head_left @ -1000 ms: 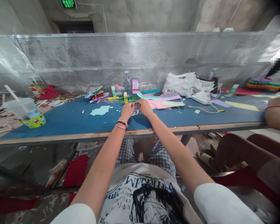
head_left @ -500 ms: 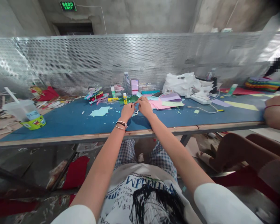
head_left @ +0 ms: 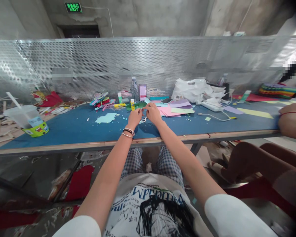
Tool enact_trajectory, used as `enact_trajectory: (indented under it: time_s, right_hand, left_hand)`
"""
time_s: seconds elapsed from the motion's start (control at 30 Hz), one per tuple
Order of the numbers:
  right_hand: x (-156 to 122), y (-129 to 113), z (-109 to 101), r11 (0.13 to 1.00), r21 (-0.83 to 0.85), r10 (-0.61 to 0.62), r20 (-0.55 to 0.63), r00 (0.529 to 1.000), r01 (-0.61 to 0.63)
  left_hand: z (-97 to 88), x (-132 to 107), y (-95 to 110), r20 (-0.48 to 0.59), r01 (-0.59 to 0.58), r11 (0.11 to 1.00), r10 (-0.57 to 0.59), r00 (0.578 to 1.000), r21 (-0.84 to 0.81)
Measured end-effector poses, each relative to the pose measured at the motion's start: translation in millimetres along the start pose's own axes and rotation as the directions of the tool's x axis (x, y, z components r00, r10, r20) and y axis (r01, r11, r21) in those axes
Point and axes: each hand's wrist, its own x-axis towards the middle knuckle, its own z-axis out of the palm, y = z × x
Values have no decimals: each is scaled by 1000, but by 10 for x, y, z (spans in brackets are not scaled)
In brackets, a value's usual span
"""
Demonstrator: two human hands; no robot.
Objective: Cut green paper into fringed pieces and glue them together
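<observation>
My left hand point(head_left: 135, 117) and my right hand point(head_left: 153, 112) meet over the blue tabletop point(head_left: 88, 131). Both have their fingers pinched together, fingertips almost touching; whatever lies between them is too small and hidden to name. Just under the hands shows a white looped shape point(head_left: 143, 120), perhaps scissor handles. Behind my left hand a yellow glue stick point(head_left: 132, 104) stands upright, and green paper point(head_left: 139, 105) lies beyond the fingers. Pink paper sheets point(head_left: 171, 111) spread to the right of my right hand. A pale blue paper piece point(head_left: 106, 118) rests to the left.
A lidded cup with a straw point(head_left: 27, 120) stands at the left. White plastic bags point(head_left: 187, 89), a white power strip point(head_left: 212, 106) and its cable are at the back right. A phone point(head_left: 142, 92) leans near a bottle point(head_left: 134, 87). At far right is another person's arm point(head_left: 292, 121).
The view has shifted very slightly. My hands stay in nearly the same place, fingers still pinched together.
</observation>
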Motion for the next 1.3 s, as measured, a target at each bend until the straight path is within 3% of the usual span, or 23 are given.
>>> enact_trajectory:
  time_s: [0.33,0.73,1.3]
  right_hand:
    - [20,-20,11,995,91,39,-20,999,-37]
    - [71,77,135,954,300,21,-138,990,22]
    - [90,118,139,934,357,54,-142,988,0]
  left_hand:
    - [-30,-19,35,-24,9,998,-7,1000,70]
    - [-68,-56,106,-40,3,988,4,999,156]
    - [-70,-43,76,-55,-38,997,41,998,62]
